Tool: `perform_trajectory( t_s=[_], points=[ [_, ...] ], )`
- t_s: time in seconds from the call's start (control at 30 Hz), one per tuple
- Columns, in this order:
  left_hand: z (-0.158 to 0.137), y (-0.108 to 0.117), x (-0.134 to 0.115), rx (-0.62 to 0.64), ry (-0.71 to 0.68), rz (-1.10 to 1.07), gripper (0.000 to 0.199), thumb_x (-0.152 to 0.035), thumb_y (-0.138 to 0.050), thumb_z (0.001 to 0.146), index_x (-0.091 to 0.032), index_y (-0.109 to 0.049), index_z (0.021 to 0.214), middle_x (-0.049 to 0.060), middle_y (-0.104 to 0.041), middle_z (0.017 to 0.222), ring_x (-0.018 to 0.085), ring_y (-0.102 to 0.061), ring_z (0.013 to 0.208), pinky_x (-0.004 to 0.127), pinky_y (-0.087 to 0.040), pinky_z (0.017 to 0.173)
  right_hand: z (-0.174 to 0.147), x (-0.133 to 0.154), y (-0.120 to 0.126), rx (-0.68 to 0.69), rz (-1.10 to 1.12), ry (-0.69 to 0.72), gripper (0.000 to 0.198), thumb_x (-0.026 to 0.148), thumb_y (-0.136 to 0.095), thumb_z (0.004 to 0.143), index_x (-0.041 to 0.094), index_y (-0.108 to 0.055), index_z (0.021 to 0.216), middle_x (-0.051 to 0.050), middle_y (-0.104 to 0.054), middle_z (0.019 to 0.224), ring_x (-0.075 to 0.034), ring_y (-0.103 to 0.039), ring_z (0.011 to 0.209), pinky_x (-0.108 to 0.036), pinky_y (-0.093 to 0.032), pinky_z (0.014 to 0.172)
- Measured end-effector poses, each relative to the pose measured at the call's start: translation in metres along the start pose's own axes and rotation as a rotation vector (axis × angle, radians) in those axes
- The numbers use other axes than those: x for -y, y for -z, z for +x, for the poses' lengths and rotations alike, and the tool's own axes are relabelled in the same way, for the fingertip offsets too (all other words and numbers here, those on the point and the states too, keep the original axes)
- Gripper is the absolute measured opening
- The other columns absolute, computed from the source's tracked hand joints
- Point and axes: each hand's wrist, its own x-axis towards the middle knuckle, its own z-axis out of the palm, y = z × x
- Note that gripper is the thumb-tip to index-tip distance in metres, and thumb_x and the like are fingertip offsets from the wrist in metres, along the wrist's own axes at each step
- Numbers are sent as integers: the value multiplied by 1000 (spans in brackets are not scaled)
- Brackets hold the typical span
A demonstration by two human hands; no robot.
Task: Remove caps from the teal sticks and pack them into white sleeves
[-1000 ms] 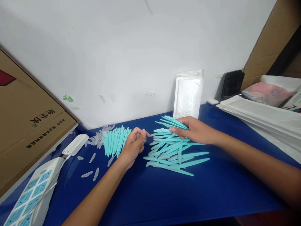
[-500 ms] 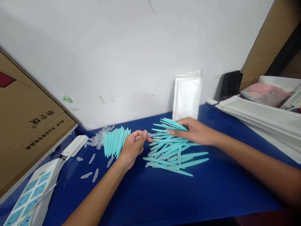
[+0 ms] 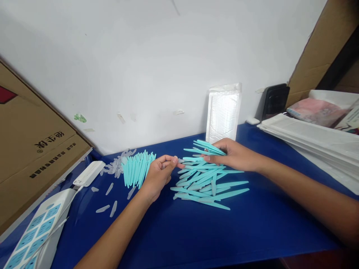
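My right hand (image 3: 237, 155) is closed around several turquoise eyebrow razors (image 3: 209, 147), their thin ends pointing left. Between the thumb and fingertips of my left hand (image 3: 160, 175) is a small translucent blade cap (image 3: 181, 161), close to the tip of a razor on the right hand's side; whether it still touches that razor I cannot tell. Under my right hand lies a loose pile of capped razors (image 3: 207, 181). Left of my left hand, a row of razors (image 3: 137, 168) lies side by side, next to a heap of loose caps (image 3: 115, 166).
A few single caps (image 3: 103, 209) lie on the blue table (image 3: 179, 235). At left are a power strip (image 3: 37, 228), a white adapter (image 3: 89, 173) and a cardboard box (image 3: 33, 145). A silvery padded envelope (image 3: 223, 112) leans on the wall. White trays (image 3: 311, 138) are stacked at right.
My right hand has shifted slightly right with its razors. My left hand has barely moved and keeps its pinch on the cap.
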Motion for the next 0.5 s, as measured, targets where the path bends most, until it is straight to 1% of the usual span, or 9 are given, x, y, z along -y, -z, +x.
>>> perform_trajectory(
  t_s=[0.1, 0.17, 0.37, 0.43, 0.5],
  points=[
    [0, 0, 1, 17, -6, 20, 41, -57, -72, 89, -17, -63, 93, 7, -77, 88, 2, -16, 43, 25, -10, 43, 0, 2, 0, 38, -4, 2, 46, 57, -73, 86, 20, -57, 65, 5, -41, 61, -11, -36, 56, -27, -27, 54],
    [-1, -1, 1, 26, -2, 41, 41, -57, -72, 89, -17, -63, 93, 9, -79, 95, 1, -17, 43, 24, -9, 43, -1, 4, -2, 52, -11, -1, 47, 59, -72, 86, 20, -57, 65, 5, -41, 62, -11, -35, 56, -27, -26, 54],
    [-6, -12, 4, 65, -10, 112, 40, -55, -74, 89, -15, -65, 90, 10, -79, 85, 2, -21, 43, 23, -15, 45, -2, 9, -12, 103, 30, 24, 47, 61, -71, 87, 21, -57, 67, 6, -40, 63, -11, -33, 56, -27, -27, 53],
    [-7, -16, 6, 79, -11, 126, 40, -55, -72, 90, -15, -65, 90, 9, -77, 83, 2, -22, 44, 23, -17, 45, -2, 10, -14, 119, 44, 32, 47, 60, -71, 87, 21, -56, 68, 6, -38, 63, -11, -32, 56, -27, -27, 53],
    [-7, -18, 6, 71, -11, 105, 40, -56, -70, 90, -16, -65, 91, 5, -73, 77, 3, -23, 45, 23, -18, 46, -2, 8, -13, 107, 24, 30, 48, 61, -70, 88, 21, -55, 68, 5, -39, 64, -11, -34, 57, -27, -28, 54]
  ],
)
